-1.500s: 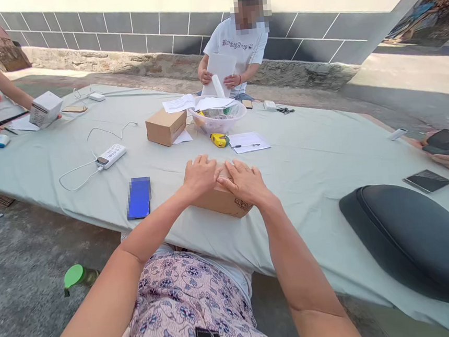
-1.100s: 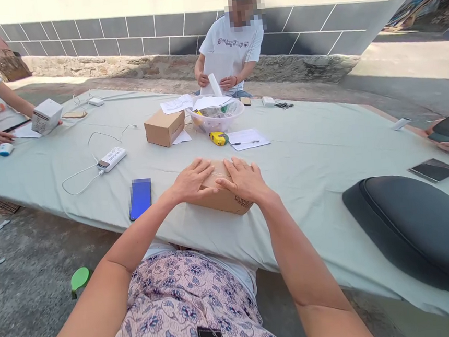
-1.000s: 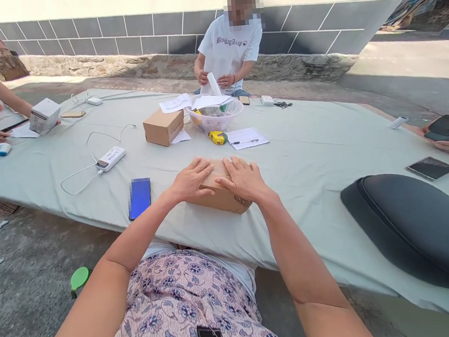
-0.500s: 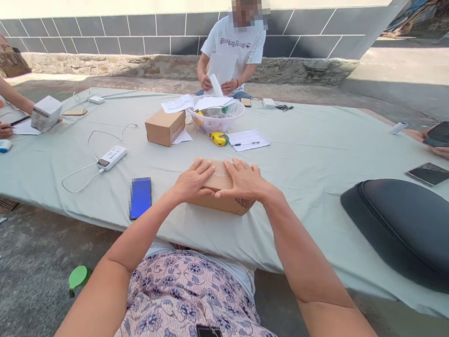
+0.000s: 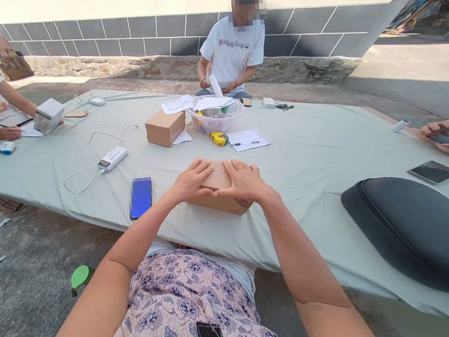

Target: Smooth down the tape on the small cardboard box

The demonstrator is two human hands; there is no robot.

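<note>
A brown cardboard box (image 5: 217,204) with dark print near its right corner rests on the cloth-covered table in front of me. My left hand (image 5: 194,180) lies flat over the left part of its top, fingers stretched out. Over the right part is my right hand (image 5: 243,179), fingers spread and pointing away from me. The thumbs come close together at the near edge. Between the hands a strip of the lid with a thin light line shows. Left of the box lies a phone with a blue screen (image 5: 141,199).
Farther back are another cardboard box (image 5: 165,129), a plastic basket (image 5: 220,123) with papers, a yellow tape measure (image 5: 219,139) and a sheet with a pen. A power strip (image 5: 113,159) lies left, a black padded seat (image 5: 411,236) right. Other people sit around the table.
My hands stay on the box almost unmoved. Across the table, the co-worker's held-up sheet has gone down. The hands at the far right have shifted.
</note>
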